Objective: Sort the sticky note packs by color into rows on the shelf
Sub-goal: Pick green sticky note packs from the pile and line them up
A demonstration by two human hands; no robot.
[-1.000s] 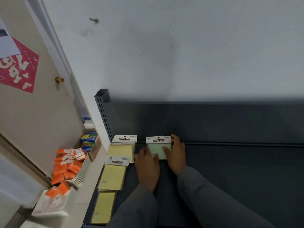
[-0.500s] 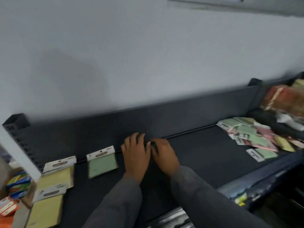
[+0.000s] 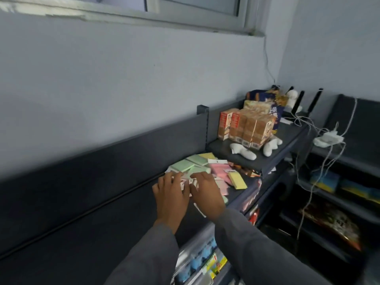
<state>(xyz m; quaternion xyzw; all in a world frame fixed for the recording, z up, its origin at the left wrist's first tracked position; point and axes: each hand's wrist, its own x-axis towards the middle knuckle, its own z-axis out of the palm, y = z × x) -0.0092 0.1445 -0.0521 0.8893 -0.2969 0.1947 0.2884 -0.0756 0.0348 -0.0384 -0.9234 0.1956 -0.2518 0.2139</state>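
Observation:
A mixed pile of sticky note packs lies at the right end of the dark shelf (image 3: 82,233): green packs (image 3: 183,166), pink packs (image 3: 220,169) and a yellow pack (image 3: 238,180) at its right edge, with another yellow one (image 3: 206,155) at the back. My left hand (image 3: 170,194) and my right hand (image 3: 206,192) rest side by side, palms down, on the near edge of the pile, fingers spread over white header cards. Whether either hand grips a pack is hidden. The sorted rows are out of view.
A raised shelf (image 3: 273,153) to the right carries orange cartons (image 3: 244,128), snack bags and white socks. Further right are a router with antennas (image 3: 298,103), a white power adapter (image 3: 327,138) and cables. Lower shelves hold coloured goods (image 3: 205,262).
Both hands left the green pack set beside the yellow row at the left and moved right along the shelf onto the mixed pile. My view swung right with them.

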